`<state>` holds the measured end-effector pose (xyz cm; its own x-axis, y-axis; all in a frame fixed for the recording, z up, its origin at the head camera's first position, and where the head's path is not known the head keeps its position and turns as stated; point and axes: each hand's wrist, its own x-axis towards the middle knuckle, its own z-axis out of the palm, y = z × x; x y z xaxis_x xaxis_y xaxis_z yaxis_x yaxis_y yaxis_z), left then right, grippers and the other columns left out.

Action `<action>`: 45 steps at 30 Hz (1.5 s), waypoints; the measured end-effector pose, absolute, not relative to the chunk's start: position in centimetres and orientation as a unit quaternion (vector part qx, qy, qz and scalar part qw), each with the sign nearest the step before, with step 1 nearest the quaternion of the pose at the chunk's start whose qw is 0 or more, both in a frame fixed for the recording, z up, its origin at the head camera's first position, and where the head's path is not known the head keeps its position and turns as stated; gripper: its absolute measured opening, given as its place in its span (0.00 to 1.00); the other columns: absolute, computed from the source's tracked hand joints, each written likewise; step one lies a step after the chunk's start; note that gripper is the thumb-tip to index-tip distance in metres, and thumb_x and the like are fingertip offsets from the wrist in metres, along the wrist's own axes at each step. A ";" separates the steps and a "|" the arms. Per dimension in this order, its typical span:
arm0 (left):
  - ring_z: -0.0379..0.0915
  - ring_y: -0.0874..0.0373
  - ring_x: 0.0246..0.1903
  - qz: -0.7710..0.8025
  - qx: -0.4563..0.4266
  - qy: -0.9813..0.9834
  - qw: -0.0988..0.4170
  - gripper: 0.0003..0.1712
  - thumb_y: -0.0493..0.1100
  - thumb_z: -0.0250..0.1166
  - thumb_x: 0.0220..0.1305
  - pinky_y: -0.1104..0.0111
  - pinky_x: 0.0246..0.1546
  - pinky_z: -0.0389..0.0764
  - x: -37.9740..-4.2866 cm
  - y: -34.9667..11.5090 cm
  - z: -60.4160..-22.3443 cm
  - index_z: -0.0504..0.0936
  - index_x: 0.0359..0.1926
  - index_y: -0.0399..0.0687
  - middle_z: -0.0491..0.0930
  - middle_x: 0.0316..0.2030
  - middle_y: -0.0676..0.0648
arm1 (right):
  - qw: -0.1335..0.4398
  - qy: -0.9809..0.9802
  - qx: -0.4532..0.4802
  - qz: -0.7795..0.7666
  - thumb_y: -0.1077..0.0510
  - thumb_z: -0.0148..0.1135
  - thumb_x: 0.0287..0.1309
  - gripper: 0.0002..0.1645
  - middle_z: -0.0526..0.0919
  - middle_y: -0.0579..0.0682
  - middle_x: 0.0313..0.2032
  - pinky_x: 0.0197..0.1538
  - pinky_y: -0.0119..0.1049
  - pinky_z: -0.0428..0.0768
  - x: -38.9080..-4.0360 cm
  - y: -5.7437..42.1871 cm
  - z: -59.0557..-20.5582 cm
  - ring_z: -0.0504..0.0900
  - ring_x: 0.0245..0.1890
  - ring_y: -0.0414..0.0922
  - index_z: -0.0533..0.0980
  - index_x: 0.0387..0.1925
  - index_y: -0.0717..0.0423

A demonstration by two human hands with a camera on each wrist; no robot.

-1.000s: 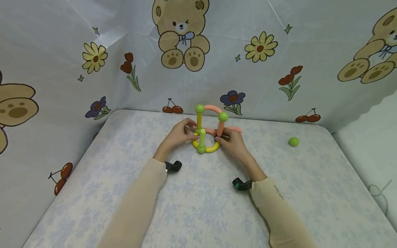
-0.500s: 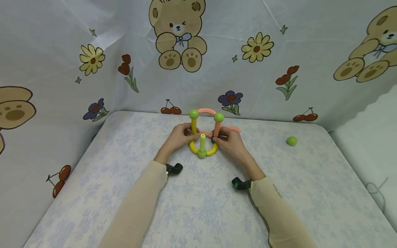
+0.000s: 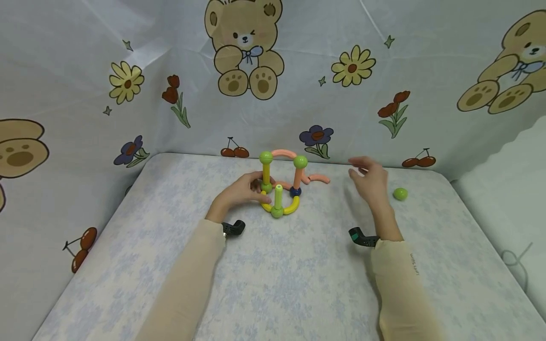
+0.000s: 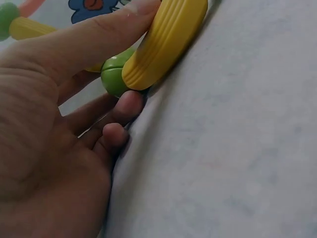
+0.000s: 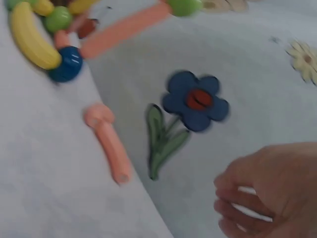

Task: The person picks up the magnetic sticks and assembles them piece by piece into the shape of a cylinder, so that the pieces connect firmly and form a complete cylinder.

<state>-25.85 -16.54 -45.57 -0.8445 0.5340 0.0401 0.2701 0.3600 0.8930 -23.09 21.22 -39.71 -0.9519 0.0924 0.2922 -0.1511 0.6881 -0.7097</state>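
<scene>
A frame of magnetic building rods and balls stands at the table's back middle. Its base has yellow curved rods point(image 3: 292, 206), a dark blue ball point(image 3: 295, 192) and green balls point(image 3: 277, 212). A yellow rod point(image 3: 266, 174), a salmon rod point(image 3: 298, 178) and a light green rod point(image 3: 278, 196) stand upright on it. My left hand point(image 3: 237, 194) holds the frame's left side. In the left wrist view, its thumb lies on a yellow curved rod point(image 4: 166, 44), with fingers beside a green ball point(image 4: 113, 79). My right hand point(image 3: 372, 182) is raised, holding nothing, fingers loosely bent, left of a loose green ball point(image 3: 400, 193).
Loose salmon curved rods point(image 3: 319, 178) lie just right of the frame. A printed cloth point(image 3: 324, 104) hangs along the table's back edge. A pale cable point(image 3: 518, 263) is off to the right.
My right hand has let go of the frame near the blue ball and moved right towards the loose green ball. Earlier, the frame shifted slightly left and down. My left hand stays at its left side.
</scene>
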 end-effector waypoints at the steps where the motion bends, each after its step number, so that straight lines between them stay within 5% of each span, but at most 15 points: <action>1: 0.72 0.49 0.39 0.507 0.250 0.814 0.135 0.33 0.47 0.85 0.54 0.62 0.42 0.74 -25.9 -16.7 -45.6 0.83 0.61 0.53 0.81 0.46 0.46 | 0.160 -0.905 -0.010 0.393 0.64 0.61 0.72 0.20 0.82 0.65 0.62 0.72 0.54 0.73 -23.0 22.1 -39.5 0.78 0.66 0.62 0.80 0.62 0.63; 7: 0.72 0.50 0.42 0.496 0.271 0.808 0.165 0.37 0.42 0.83 0.56 0.62 0.45 0.74 -25.9 -17.3 -45.0 0.79 0.66 0.50 0.80 0.51 0.47 | 0.097 -0.919 -0.130 0.360 0.57 0.59 0.75 0.30 0.68 0.70 0.73 0.76 0.68 0.57 -22.0 26.4 -38.2 0.60 0.74 0.72 0.71 0.73 0.62; 13: 0.72 0.47 0.45 0.494 0.278 0.804 0.179 0.40 0.38 0.82 0.56 0.62 0.48 0.74 -25.5 -17.5 -44.3 0.76 0.69 0.47 0.78 0.56 0.44 | -0.009 -0.930 -0.192 0.314 0.55 0.56 0.75 0.39 0.52 0.74 0.79 0.75 0.68 0.60 -21.8 28.9 -38.3 0.51 0.78 0.74 0.58 0.78 0.70; 18: 0.72 0.46 0.45 0.492 0.276 0.806 0.178 0.41 0.39 0.83 0.55 0.62 0.47 0.73 -25.5 -17.6 -44.3 0.77 0.69 0.48 0.78 0.56 0.44 | -0.039 -0.930 -0.226 0.288 0.61 0.52 0.73 0.33 0.56 0.76 0.76 0.73 0.64 0.67 -21.9 29.7 -39.4 0.57 0.75 0.74 0.63 0.75 0.71; 25: 0.73 0.47 0.45 0.488 0.282 0.808 0.172 0.41 0.39 0.83 0.54 0.64 0.46 0.73 -25.5 -17.6 -44.4 0.77 0.68 0.48 0.79 0.56 0.45 | -0.001 -0.931 -0.229 0.285 0.65 0.49 0.70 0.27 0.65 0.75 0.72 0.75 0.63 0.61 -22.4 29.7 -41.0 0.59 0.73 0.74 0.74 0.67 0.69; 29: 0.72 0.47 0.44 0.490 0.284 0.805 0.176 0.42 0.38 0.84 0.53 0.64 0.45 0.73 -25.5 -17.6 -44.4 0.77 0.68 0.48 0.78 0.55 0.45 | 0.024 -0.929 -0.193 0.316 0.61 0.52 0.73 0.27 0.70 0.73 0.69 0.71 0.61 0.69 -22.6 29.4 -41.3 0.64 0.71 0.71 0.74 0.69 0.68; 36: 0.71 0.48 0.44 0.489 0.278 0.809 0.172 0.43 0.38 0.85 0.50 0.64 0.46 0.73 -25.4 -17.3 -44.3 0.77 0.67 0.48 0.77 0.55 0.45 | 0.039 -0.884 -0.074 0.460 0.48 0.62 0.75 0.32 0.79 0.63 0.65 0.57 0.37 0.82 -22.5 26.4 -39.3 0.84 0.54 0.45 0.73 0.71 0.60; 40: 0.71 0.49 0.45 0.486 0.271 0.814 0.164 0.43 0.39 0.86 0.49 0.64 0.46 0.72 -25.2 -16.8 -44.3 0.77 0.66 0.48 0.77 0.55 0.44 | 0.069 -0.865 -0.037 0.496 0.47 0.67 0.71 0.30 0.83 0.59 0.59 0.53 0.27 0.81 -22.0 23.7 -37.5 0.83 0.44 0.30 0.77 0.66 0.60; 45: 0.69 0.49 0.44 0.483 0.272 0.817 0.158 0.42 0.41 0.86 0.50 0.64 0.48 0.71 -25.3 -16.5 -44.6 0.78 0.66 0.49 0.76 0.55 0.45 | 0.122 -0.857 -0.006 0.500 0.47 0.72 0.68 0.27 0.87 0.54 0.54 0.49 0.24 0.80 -21.2 20.7 -35.6 0.82 0.46 0.30 0.81 0.61 0.56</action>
